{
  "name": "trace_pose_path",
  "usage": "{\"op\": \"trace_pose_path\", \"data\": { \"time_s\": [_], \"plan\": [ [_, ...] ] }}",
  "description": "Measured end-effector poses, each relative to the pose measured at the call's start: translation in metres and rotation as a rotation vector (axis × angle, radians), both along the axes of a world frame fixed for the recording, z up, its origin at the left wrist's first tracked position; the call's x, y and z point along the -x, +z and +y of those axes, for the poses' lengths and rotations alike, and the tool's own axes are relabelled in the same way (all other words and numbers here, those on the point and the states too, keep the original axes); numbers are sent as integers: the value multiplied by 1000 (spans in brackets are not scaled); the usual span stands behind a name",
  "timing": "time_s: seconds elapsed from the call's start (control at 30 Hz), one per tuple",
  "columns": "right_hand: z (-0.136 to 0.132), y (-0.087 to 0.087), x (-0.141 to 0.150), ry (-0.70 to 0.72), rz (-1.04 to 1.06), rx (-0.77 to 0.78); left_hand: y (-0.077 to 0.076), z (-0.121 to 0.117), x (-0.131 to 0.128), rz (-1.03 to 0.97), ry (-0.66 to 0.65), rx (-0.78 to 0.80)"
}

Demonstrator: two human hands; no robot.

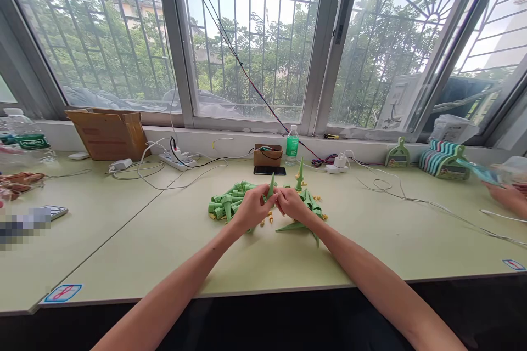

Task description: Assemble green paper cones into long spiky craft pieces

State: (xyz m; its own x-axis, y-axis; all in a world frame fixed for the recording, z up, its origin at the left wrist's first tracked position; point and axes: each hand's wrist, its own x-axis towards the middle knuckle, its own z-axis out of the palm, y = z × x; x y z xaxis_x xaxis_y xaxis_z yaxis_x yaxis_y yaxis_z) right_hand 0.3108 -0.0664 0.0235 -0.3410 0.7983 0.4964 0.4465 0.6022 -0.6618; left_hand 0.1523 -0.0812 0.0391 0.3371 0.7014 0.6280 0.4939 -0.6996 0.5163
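My left hand [253, 206] is closed around a green plastic spike [270, 185], its point up. Beside it, my right hand [289, 202] has its fingers pinched together against the spike's side; whatever they hold is hidden. Green tube-shaped parts [222, 203] lie heaped to the left of the hands. More green spikes [291, 226] and green pieces lie to the right, partly behind my right wrist. One green spike [300, 174] stands upright behind my right hand. Small yellow parts [270, 217] are scattered on the table under and around my hands.
A phone [269, 170], a small cardboard box [267, 154] and a green-labelled bottle [292, 145] stand behind the heap. Cables and a power strip [178, 161] run along the back. Far right, another person's hand [507, 197] is near several small dustpans [444, 160]. A large carton [107, 134] sits back left.
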Motion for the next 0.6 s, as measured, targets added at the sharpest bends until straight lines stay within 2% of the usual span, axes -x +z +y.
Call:
{"op": "trace_pose_path", "data": {
  "time_s": [0.6],
  "plan": [
    [1,-2,0,6,2,-6,-2,1,0,29,16,1]
  ]
}}
